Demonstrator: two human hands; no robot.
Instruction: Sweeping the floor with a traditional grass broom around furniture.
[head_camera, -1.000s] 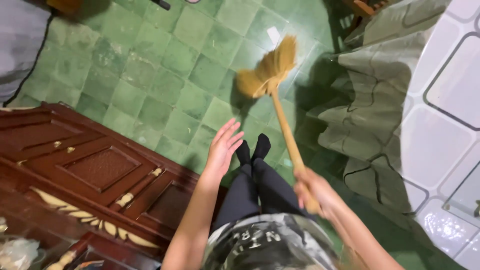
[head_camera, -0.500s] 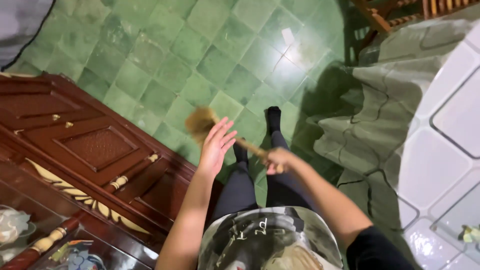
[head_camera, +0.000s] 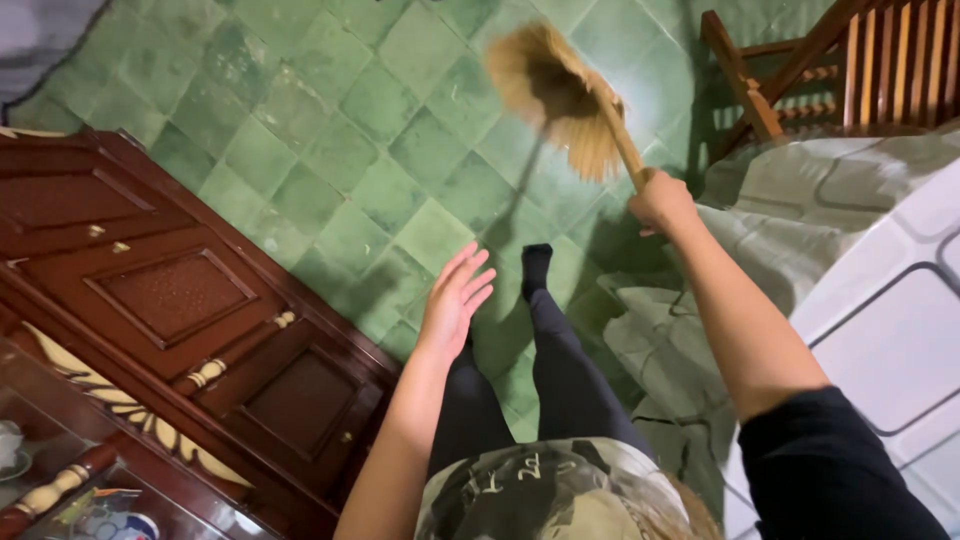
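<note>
My right hand (head_camera: 662, 202) grips the wooden handle of a straw broom (head_camera: 560, 95), held up and forward over the green tiled floor (head_camera: 330, 150); the bristles are blurred with motion. My left hand (head_camera: 455, 298) hangs open in front of me with spread fingers, holding nothing, just right of a dark wooden cabinet (head_camera: 180, 300). My legs in black trousers and socks (head_camera: 535, 262) stand on the tiles below.
A table with a grey-green cloth and white patterned cover (head_camera: 850, 270) stands at the right. A wooden chair (head_camera: 850, 70) is at the top right. The cabinet's glass part (head_camera: 60, 470) shows at the bottom left.
My right hand has swung the broom from low by my left hand up and forward to the right. The view has tilted, and the chair has come into sight.
</note>
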